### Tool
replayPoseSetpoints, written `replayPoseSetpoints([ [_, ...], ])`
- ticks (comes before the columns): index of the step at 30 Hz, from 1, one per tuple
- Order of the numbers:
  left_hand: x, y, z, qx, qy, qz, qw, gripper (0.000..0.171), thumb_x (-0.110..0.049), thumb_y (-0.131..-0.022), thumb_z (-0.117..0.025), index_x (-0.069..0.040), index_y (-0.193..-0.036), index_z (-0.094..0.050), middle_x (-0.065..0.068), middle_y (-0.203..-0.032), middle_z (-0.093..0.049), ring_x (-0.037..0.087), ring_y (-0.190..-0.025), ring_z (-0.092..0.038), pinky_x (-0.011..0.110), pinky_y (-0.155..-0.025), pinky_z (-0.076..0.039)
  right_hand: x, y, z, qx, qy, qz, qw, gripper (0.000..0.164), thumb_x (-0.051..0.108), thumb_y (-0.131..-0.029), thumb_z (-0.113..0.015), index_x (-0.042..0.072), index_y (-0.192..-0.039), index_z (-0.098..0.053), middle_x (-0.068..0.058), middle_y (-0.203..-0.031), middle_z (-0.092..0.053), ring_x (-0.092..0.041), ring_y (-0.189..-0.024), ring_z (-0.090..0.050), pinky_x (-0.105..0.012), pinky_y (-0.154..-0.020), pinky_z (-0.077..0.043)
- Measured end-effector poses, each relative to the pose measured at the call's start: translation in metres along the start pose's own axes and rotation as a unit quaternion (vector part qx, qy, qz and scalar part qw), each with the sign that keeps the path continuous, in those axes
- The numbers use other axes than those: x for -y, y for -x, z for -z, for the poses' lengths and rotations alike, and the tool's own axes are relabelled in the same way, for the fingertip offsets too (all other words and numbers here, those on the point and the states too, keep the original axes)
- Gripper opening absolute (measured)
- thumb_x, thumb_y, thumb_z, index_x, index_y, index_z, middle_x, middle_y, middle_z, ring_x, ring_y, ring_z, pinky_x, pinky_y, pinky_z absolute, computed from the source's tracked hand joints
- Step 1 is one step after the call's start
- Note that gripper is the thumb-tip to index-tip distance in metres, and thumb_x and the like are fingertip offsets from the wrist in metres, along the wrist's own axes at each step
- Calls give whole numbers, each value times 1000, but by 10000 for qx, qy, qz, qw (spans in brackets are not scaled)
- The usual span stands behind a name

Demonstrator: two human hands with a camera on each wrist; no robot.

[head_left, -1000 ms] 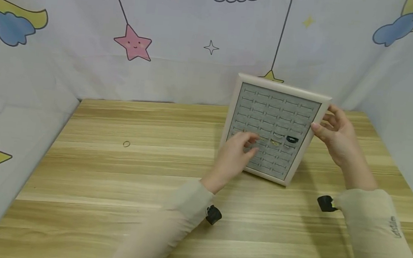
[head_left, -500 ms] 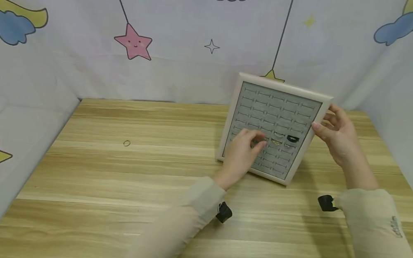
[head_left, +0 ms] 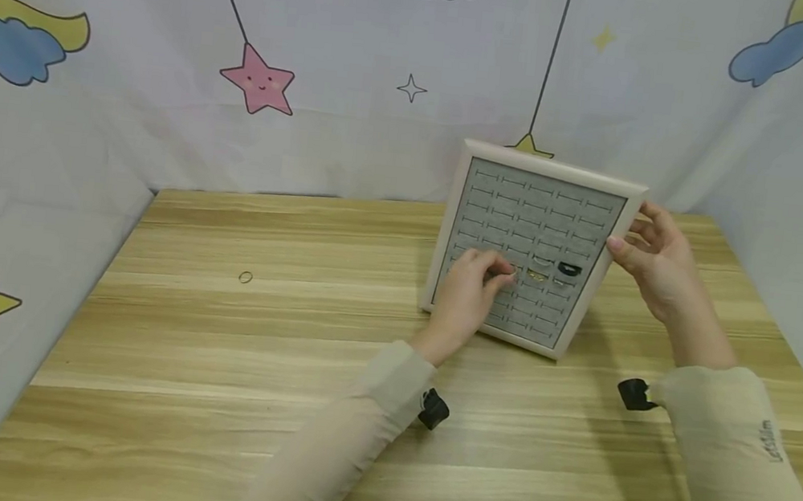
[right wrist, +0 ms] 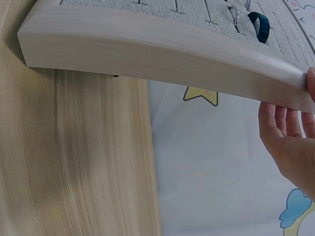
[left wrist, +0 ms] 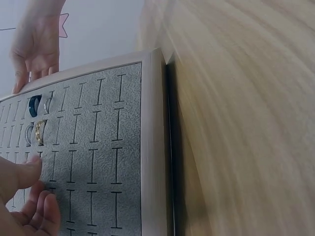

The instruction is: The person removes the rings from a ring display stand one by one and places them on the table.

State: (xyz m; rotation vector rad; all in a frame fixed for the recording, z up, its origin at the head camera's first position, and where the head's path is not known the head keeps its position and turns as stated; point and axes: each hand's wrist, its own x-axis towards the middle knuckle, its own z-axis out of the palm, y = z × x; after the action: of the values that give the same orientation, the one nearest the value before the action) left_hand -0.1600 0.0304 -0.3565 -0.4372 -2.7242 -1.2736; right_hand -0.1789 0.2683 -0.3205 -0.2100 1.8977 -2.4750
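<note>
A ring display board with a pale frame and grey slotted padding stands tilted on the table. My right hand grips its right edge, thumb in front and fingers behind. My left hand is at the padding, thumb and forefinger pinching a small ring that their tips mostly hide. Right of those fingertips, a gold ring, a dark ring and two silver rings sit in slots. In the right wrist view the dark ring also shows, near the frame's edge.
A thin loose ring lies on the wooden table, left of the board. Behind the board hangs a pale curtain printed with stars and clouds. A black wrist device juts from the left sleeve; another from the right.
My left hand has moved slightly right along the padding, and its thumb and forefinger have closed together. My right hand and the board have stayed almost still.
</note>
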Motion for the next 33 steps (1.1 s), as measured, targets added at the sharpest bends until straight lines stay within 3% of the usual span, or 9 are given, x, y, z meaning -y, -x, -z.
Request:
replayPoseSetpoints([
  [4,1,1,2,-149,96,40,9998,17,-26,-91,-61,-13,-99,-67,3,-101,-62,13,-88,-60,17,-74,-48,0,-1,0,16,-16,11,10000,49,-9,-87,-59,19,-126,-46,3,-107,-57,-7,-90,-60,-14,-75,-52],
  [9,2,1,6,-315,558,-7,9979,16,-23,-91,-62,-10,-99,-66,5,-103,-65,15,-89,-60,17,-73,-48,0,-1,0,39,1,36,10000,49,-9,-87,-59,18,-126,-46,3,-107,-57,-7,-90,-60,-15,-75,-52],
  [13,3,1,17,-476,824,-27,9955,14,-19,-90,-63,-8,-98,-66,6,-105,-65,18,-91,-62,17,-71,-49,0,0,-1,30,-18,64,10000,48,-9,-87,-60,18,-125,-47,3,-105,-58,-7,-89,-60,-15,-75,-52],
  [18,9,0,35,-825,898,234,9923,12,-18,-90,-64,-9,-98,-67,4,-111,-66,20,-94,-63,21,-67,-51,1,0,-1,-1,64,20,10000,49,-8,-87,-60,19,-125,-47,3,-107,-57,-6,-90,-60,-14,-75,-52],
  [23,28,-1,54,-1259,959,485,9862,13,-19,-90,-65,-10,-99,-68,2,-116,-67,20,-95,-63,28,-70,-53,1,0,0,-24,127,-47,9999,48,-6,-87,-61,20,-125,-47,4,-107,-56,-6,-91,-59,-14,-76,-51],
  [30,66,5,87,-1764,935,941,9753,15,-18,-91,-64,-7,-101,-68,4,-120,-65,24,-103,-59,37,-81,-52,1,1,-1,-38,46,-55,10000,48,-7,-86,-62,20,-124,-48,4,-105,-58,-6,-89,-60,-14,-75,-51],
  [33,84,8,101,-1984,856,1259,9682,18,-20,-92,-63,-7,-104,-68,6,-119,-65,25,-104,-58,37,-78,-50,1,1,-1,-48,20,-30,10000,47,-7,-86,-62,20,-123,-49,4,-104,-59,-6,-89,-60,-14,-75,-51],
])
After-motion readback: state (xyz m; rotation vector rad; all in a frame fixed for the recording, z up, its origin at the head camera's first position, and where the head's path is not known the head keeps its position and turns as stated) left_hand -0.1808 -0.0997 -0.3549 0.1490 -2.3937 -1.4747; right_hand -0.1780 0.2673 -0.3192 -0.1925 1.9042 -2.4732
